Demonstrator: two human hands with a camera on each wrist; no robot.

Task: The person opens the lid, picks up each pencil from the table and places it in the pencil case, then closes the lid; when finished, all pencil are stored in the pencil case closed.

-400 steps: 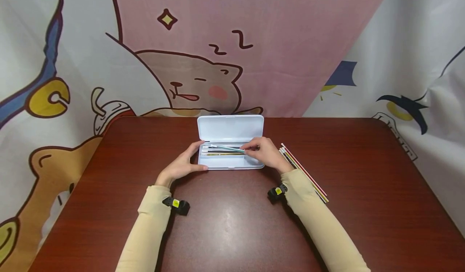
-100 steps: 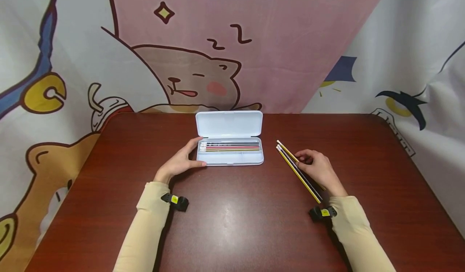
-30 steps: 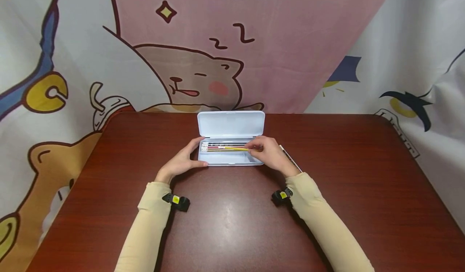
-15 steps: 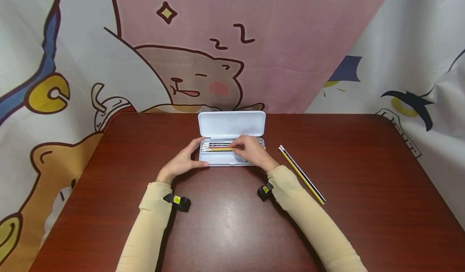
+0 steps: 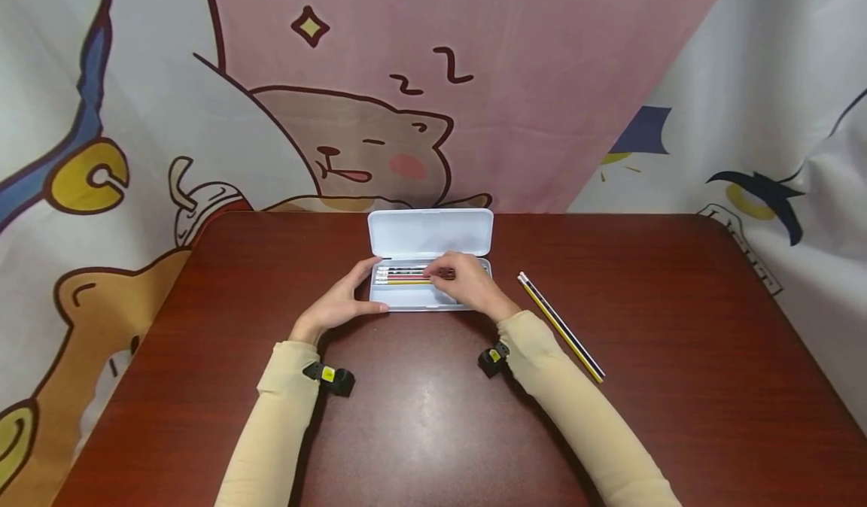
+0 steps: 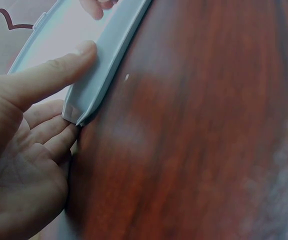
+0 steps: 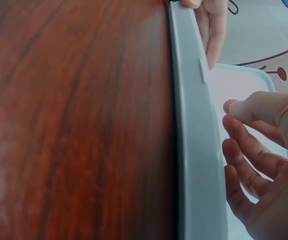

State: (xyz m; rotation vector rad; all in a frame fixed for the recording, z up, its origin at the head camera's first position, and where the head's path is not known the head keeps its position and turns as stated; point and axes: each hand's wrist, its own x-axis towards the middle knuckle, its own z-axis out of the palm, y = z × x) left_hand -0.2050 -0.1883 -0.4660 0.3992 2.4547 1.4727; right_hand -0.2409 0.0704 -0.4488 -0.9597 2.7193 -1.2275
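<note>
An open white pencil case (image 5: 430,233) stands near the back of the table, its lid raised. Several pencils lie side by side in its rear compartment, white eraser ends to the left. Frontmost in that row is a yellow pencil (image 5: 406,282), its right part hidden beneath my right hand (image 5: 467,280). That hand is over the case, thumb and fingertips loosely bent at the pencils; no pencil shows between them in the right wrist view. My left hand (image 5: 339,302) holds the case's left end, thumb (image 6: 86,52) on the front edge and fingers behind the end wall.
Two pencils (image 5: 562,326), one yellow-striped and one black-and-white, lie together slantwise on the brown table (image 5: 420,432), right of the case. A cartoon-printed cloth (image 5: 542,78) hangs behind the table's back edge.
The right hand brought a yellow pencil from the right-hand group into the case, moving left. The pencil has come down into line with the row. The left hand stayed on the case.
</note>
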